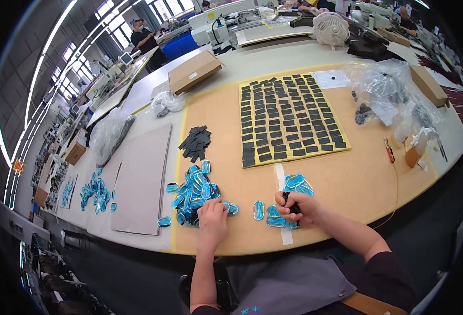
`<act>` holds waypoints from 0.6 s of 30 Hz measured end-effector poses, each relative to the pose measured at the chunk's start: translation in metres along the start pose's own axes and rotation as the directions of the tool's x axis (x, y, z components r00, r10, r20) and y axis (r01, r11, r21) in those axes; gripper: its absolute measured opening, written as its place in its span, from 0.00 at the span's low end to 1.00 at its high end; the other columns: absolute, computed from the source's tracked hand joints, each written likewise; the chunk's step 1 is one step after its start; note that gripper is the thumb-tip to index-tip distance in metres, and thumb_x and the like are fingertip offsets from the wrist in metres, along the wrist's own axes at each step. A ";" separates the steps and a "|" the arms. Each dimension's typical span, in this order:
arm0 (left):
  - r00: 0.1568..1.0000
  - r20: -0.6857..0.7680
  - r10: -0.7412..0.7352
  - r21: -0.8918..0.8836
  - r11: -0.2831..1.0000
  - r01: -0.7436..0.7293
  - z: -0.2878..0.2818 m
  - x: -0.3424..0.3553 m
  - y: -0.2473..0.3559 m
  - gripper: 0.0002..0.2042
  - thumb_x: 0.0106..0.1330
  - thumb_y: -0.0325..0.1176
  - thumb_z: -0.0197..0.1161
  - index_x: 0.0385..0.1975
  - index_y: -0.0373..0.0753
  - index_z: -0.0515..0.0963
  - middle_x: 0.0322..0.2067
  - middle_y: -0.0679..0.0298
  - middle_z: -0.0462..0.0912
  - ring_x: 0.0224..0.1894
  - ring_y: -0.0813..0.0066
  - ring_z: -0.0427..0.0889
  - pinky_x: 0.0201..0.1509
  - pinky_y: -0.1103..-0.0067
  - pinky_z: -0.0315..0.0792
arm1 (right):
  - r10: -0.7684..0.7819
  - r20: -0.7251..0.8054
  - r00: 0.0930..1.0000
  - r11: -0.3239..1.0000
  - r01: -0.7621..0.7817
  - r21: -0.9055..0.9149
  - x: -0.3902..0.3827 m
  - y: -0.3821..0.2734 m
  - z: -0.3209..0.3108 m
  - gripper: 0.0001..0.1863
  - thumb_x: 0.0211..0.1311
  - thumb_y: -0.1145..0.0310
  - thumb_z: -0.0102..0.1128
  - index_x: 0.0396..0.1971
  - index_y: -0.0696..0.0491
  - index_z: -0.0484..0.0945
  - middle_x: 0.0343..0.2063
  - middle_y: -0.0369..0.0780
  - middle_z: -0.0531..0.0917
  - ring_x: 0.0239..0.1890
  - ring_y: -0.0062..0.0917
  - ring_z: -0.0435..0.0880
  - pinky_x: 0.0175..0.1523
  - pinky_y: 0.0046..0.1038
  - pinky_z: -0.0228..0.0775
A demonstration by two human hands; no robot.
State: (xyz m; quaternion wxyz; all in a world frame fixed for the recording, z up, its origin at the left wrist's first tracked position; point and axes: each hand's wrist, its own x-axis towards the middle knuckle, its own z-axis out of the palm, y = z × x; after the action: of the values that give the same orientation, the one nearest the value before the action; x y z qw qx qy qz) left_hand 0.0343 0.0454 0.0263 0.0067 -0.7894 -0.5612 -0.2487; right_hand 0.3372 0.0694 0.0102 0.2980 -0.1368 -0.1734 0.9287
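Observation:
My left hand [213, 218] is at the near right side of a heap of blue oval patches [193, 184] with pale rims. Its fingertips are closed on one blue oval patch [232, 208] at the heap's edge. My right hand [306, 207] is wrapped around a small black tool [291, 205]; its working end is mostly hidden. Under and beside that hand lie more blue patches, with a small group [296, 182] just beyond it. Between my hands a single oval patch [259, 210] lies flat on the tan board [221, 152].
Beyond the heap is a pile of black rectangles [195, 143]. A yellow-edged sheet [294, 118] carries rows of black pieces. Grey board [142, 178] and more blue patches [96, 191] lie left. At right are red-handled snips [389, 150], an amber bottle [414, 156] and plastic bags [383, 89].

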 end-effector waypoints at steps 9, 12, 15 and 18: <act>0.939 0.162 -0.304 -0.827 0.477 0.297 0.018 0.005 0.041 0.04 0.75 0.29 0.54 0.42 0.35 0.70 0.50 0.56 0.81 0.49 0.74 0.78 0.54 0.76 0.70 | -0.042 -0.032 0.999 0.976 0.035 -0.217 0.002 0.011 0.007 0.05 0.51 0.77 0.46 0.29 0.53 0.69 0.24 0.37 0.73 0.16 0.16 0.64 0.17 0.17 0.48; 0.951 0.232 -0.206 -0.928 0.246 0.280 0.044 -0.002 0.079 0.06 0.78 0.30 0.51 0.44 0.34 0.69 0.50 0.57 0.82 0.50 0.80 0.77 0.53 0.81 0.73 | -0.023 -0.087 0.996 0.934 -0.010 -0.356 0.004 0.013 0.020 0.02 0.57 0.76 0.49 0.30 0.52 0.71 0.23 0.34 0.72 0.16 0.13 0.60 0.19 0.18 0.45; 0.955 0.197 -0.224 -0.893 0.362 0.269 0.055 -0.004 0.106 0.06 0.77 0.29 0.51 0.45 0.33 0.68 0.50 0.57 0.81 0.49 0.77 0.78 0.54 0.80 0.73 | -0.192 -0.242 0.951 0.907 0.077 -0.415 0.003 0.019 0.018 0.11 0.71 0.60 0.59 0.32 0.51 0.74 0.23 0.27 0.70 0.19 0.09 0.60 0.20 0.18 0.48; 0.960 0.137 -0.246 -0.887 0.400 0.229 0.053 -0.004 0.114 0.05 0.77 0.29 0.51 0.45 0.33 0.68 0.50 0.57 0.80 0.46 0.77 0.77 0.51 0.78 0.73 | -0.381 -0.171 0.908 0.705 0.166 -0.689 0.002 0.024 0.027 0.11 0.71 0.60 0.62 0.33 0.51 0.75 0.24 0.26 0.73 0.22 0.08 0.64 0.24 0.16 0.52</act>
State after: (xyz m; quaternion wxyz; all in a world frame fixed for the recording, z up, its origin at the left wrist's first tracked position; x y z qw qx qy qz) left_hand 0.1553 0.0146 0.0089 -0.4428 -0.5825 -0.4500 -0.5120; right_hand 0.3139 0.0457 0.0240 0.3890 -0.3451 -0.4613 0.7189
